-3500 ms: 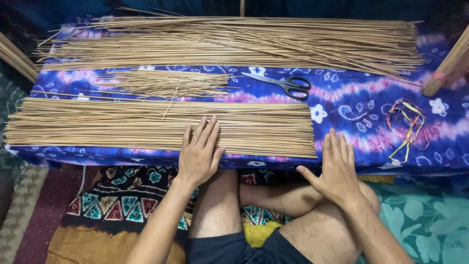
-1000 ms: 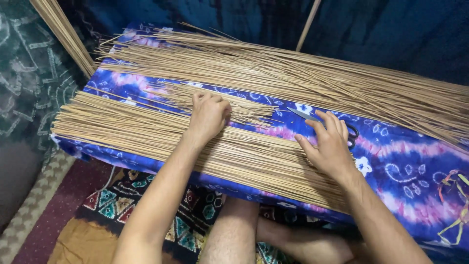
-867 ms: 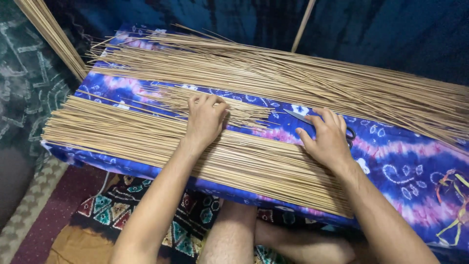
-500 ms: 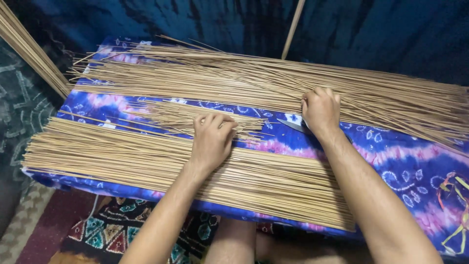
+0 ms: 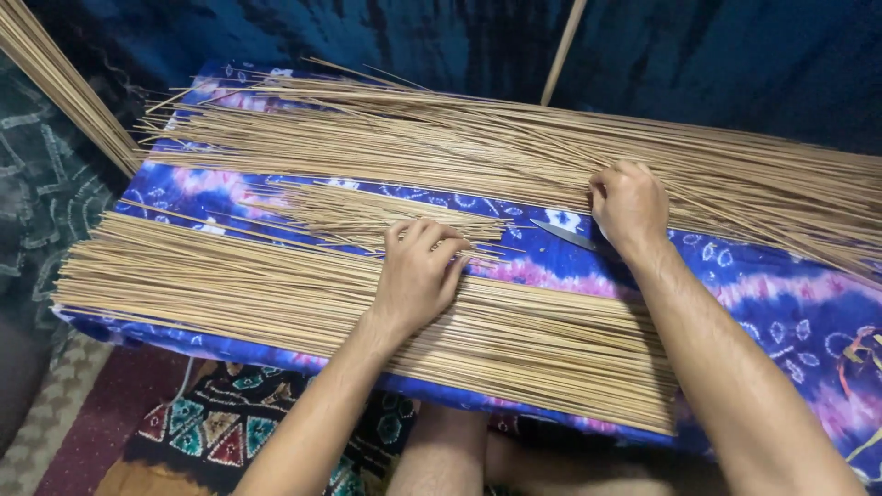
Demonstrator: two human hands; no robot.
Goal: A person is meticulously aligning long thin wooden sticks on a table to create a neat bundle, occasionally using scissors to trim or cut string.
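My left hand [image 5: 418,274] lies palm down on the near layer of thin tan sticks [image 5: 230,294], fingers together near its upper edge. My right hand [image 5: 629,204] reaches to the far layer of sticks [image 5: 441,138], with its fingers curled into the sticks at its near edge. Whether it grips any I cannot tell. A small loose bunch of shorter sticks [image 5: 358,213] lies between the two layers. A scissors blade [image 5: 565,235] shows just left of my right wrist. All rest on a low table covered with blue and purple tie-dye cloth [image 5: 772,312].
A bundle of long sticks [image 5: 64,83] leans at the upper left. One wooden stick [image 5: 562,50] stands against the dark blue backdrop. Coloured bands [image 5: 864,344] lie on the cloth at far right. A patterned mat [image 5: 193,432] and my bare legs [image 5: 450,455] are below the table.
My right hand has moved from the near layer up across the cloth to the far layer of sticks. My left hand stays on the near layer. The view has swung leftward.
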